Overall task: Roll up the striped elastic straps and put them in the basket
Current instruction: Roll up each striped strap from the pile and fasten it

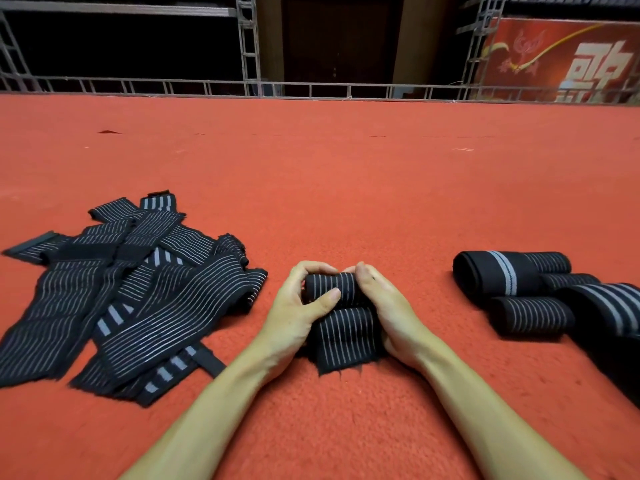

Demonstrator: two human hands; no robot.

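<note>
Forearms lead to the near middle of the carpet, where the left hand and right hand curl round one striped strap. It's half rolled, tail flat toward the camera. Looks light, soft and stretchy, so it likely springs open if released; best to pinch the roll's ends and keep tension. Unrolled pile near left, finished rolls near right, on carpet. No basket in view.

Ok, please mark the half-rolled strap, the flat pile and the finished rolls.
half-rolled strap [330, 287], head view, rolled part
flat pile [166, 282], head view, middle strap
finished rolls [485, 275], head view, largest roll's side
</note>
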